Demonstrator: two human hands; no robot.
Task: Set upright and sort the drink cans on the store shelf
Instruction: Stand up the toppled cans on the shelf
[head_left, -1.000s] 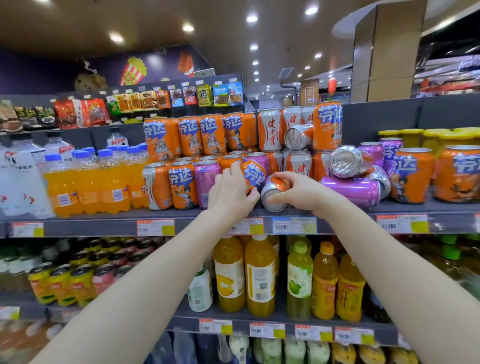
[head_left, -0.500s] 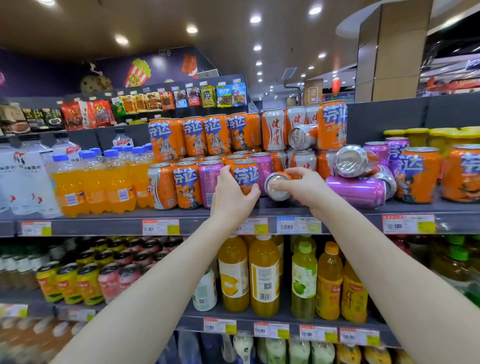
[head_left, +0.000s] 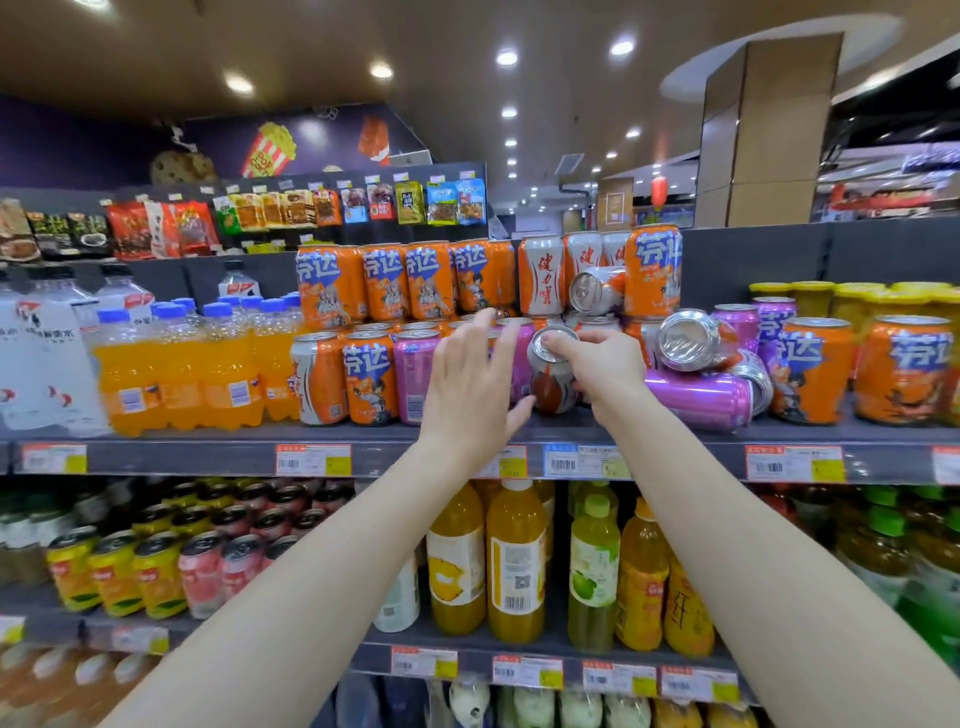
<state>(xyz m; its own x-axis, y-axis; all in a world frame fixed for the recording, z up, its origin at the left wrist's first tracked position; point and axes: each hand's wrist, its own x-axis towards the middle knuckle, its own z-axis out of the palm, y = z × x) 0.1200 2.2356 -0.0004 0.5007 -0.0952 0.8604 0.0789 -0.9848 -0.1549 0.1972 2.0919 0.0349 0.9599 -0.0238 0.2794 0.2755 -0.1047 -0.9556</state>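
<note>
right hand (head_left: 608, 364) pinches the orange-and-white can (head_left: 550, 387) by its top rim; left hand (head_left: 467, 384), fingers straight, at its 9 o'clock. likely heavy, slick, rigid: better gripped mid-wall.

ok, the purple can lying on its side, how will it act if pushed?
Likely rolls: the purple can lies on its round side on the shelf. Pushing it probably topples the tipped can resting on it. Its glossy wall may slip in a grip.
</note>
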